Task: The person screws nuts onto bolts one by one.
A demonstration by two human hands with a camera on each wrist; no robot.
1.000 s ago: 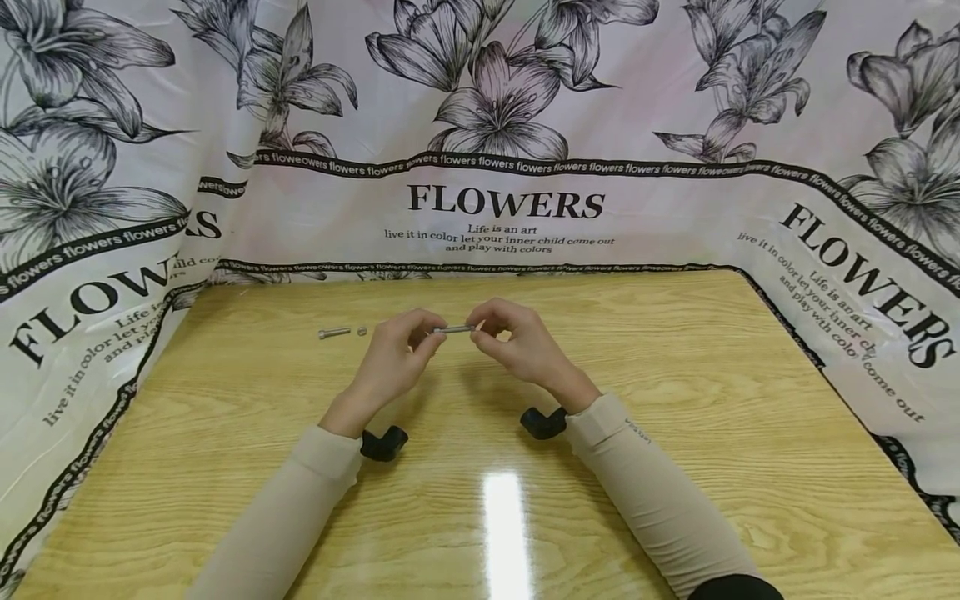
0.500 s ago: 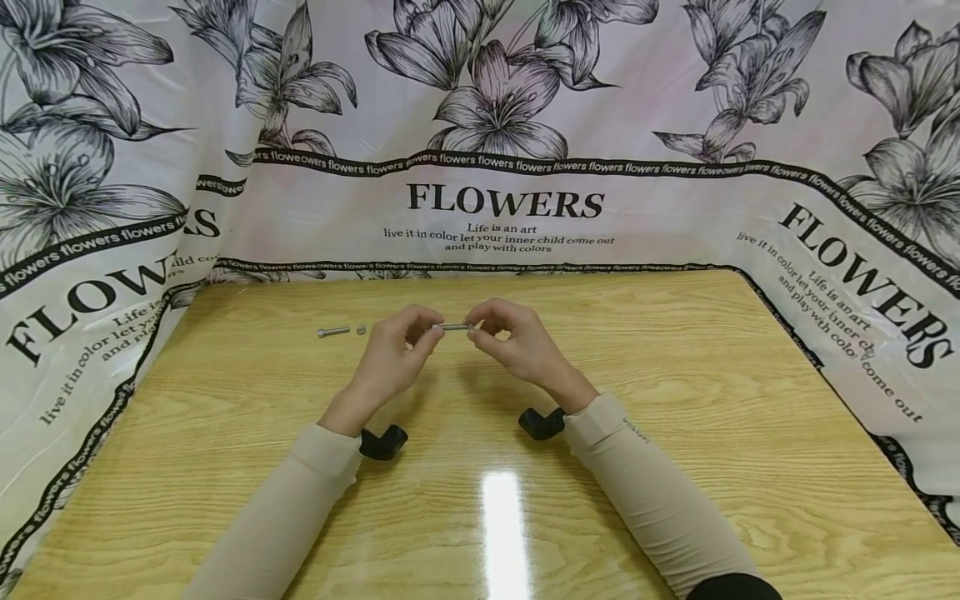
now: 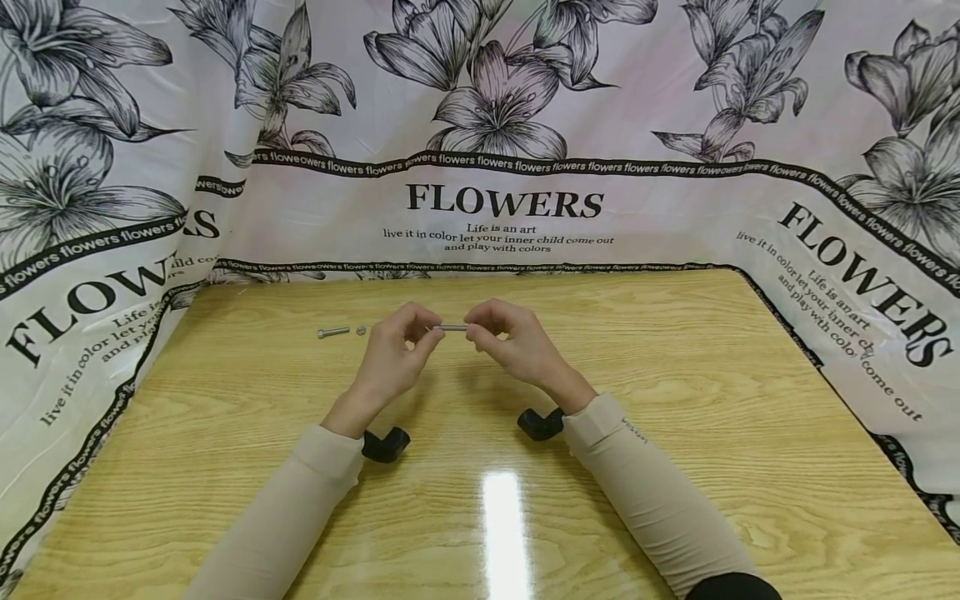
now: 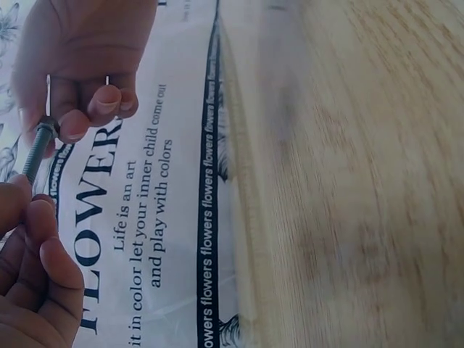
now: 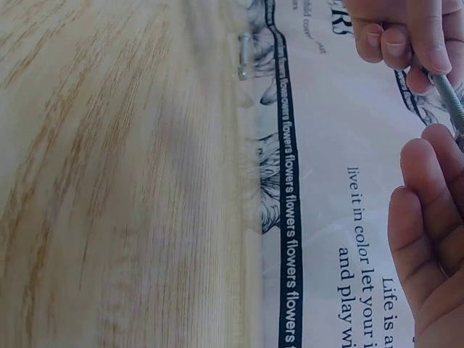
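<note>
A slim metal bolt (image 3: 453, 327) is held level between both hands above the far half of the table. My left hand (image 3: 393, 350) pinches one end of it between thumb and fingertips, which hide that end. A hex nut (image 4: 48, 125) sits on the other end, seen in the left wrist view. The thumb and index finger of my right hand (image 3: 521, 346) pinch at that nut. The bolt's bare threaded shaft (image 5: 448, 100) shows between the hands in the right wrist view.
A second bolt (image 3: 333, 332) and a loose nut (image 3: 362, 331) lie on the wooden table (image 3: 675, 358), left of my left hand. Black wrist-camera mounts (image 3: 386, 445) stick out by both cuffs. A flower-printed cloth (image 3: 502, 233) stands behind the table and along both sides.
The right fingertips have shifted very slightly left along the bolt, covering the nut more in the head view. My left hand stays almost in place with its grip kept.
</note>
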